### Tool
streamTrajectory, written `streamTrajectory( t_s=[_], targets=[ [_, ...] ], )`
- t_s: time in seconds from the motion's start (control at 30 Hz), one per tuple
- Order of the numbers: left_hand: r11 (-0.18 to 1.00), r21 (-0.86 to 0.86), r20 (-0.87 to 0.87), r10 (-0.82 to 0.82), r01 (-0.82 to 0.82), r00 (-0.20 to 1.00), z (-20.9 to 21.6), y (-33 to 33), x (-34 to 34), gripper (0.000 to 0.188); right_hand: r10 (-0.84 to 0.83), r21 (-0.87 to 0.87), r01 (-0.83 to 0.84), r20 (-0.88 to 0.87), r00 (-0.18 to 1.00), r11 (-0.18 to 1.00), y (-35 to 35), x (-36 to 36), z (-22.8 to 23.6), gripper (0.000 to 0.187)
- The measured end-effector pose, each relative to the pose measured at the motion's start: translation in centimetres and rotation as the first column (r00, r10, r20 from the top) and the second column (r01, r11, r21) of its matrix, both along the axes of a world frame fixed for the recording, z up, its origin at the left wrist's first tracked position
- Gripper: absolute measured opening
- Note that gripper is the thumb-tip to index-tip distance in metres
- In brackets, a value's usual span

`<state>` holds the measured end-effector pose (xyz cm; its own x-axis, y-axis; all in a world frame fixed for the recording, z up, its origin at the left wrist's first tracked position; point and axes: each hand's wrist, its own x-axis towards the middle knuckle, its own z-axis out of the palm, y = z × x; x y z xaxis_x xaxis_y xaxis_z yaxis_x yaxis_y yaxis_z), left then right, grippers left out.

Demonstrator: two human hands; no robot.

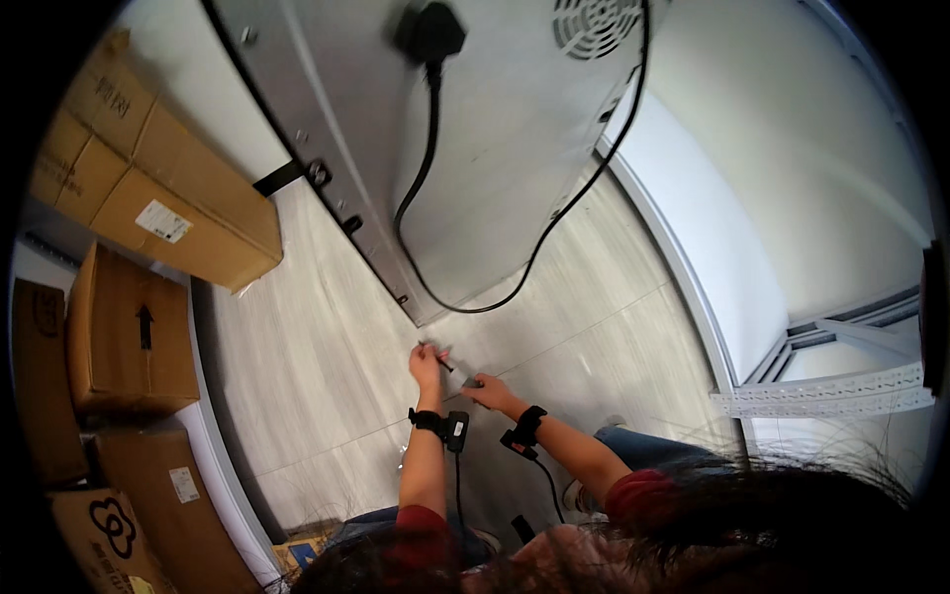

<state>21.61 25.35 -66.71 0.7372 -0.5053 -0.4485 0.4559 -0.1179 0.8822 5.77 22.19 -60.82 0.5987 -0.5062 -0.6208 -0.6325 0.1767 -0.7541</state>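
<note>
My left hand (426, 366) is closed, with a small thin dark thing (446, 364) with a red part showing at its fingers. It is too small to tell its kind. Close by on the right, my right hand (489, 392) pinches a small flat grey thing (472, 383), also too small to name. Both hands are low over the floor, just below the nearest corner of a tall grey metal cabinet (495, 168). A black power plug (436, 36) shows against the cabinet's panel, and its black cable (534, 259) loops down and back up to the right.
Cardboard boxes (139, 342) are stacked along the left side, and a taller carton (213, 213) stands beside the cabinet. Pale wood-look floor (317, 386) lies around my hands. On the right are a white panel (693, 228) and a perforated white metal strip (821, 401).
</note>
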Motion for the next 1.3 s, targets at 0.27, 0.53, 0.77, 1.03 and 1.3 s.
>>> streamTrajectory(
  t_s=[0.27, 0.53, 0.77, 1.03, 1.3],
  targets=[
    [0.987, 0.085, 0.304, 0.103, -0.135, 0.947, 13.6, 1.2, -5.8, 0.022, 0.227, -0.281, -0.270, -0.176, 0.958, 0.921, -1.8, -4.7, 7.6, 0.047],
    [0.967, -0.022, 0.679, -0.171, 0.253, 0.714, 36.4, -2.4, -12.8, 0.021, 0.382, -0.284, -0.443, -0.246, 0.891, 0.850, -5.5, -9.0, 25.0, 0.041],
    [0.899, -0.092, 0.725, -0.235, 0.429, 0.648, 60.4, -6.6, -18.7, 0.016, 0.140, -0.580, -0.088, 0.046, 0.989, 0.810, -8.9, -16.6, 45.1, 0.031],
    [0.755, -0.037, 0.925, -0.221, 0.654, 0.308, 84.3, -12.2, -25.2, 0.007, -0.304, -0.674, 0.336, 0.171, 0.937, 0.658, -8.5, -30.5, 72.1, 0.031],
    [0.536, -0.071, 0.942, -0.242, 0.841, 0.234, 93.6, -19.4, -38.3, 0.005, -0.752, -0.698, 0.621, 0.180, 0.634, 0.356, -7.4, -43.4, 79.8, 0.036]
  ],
)
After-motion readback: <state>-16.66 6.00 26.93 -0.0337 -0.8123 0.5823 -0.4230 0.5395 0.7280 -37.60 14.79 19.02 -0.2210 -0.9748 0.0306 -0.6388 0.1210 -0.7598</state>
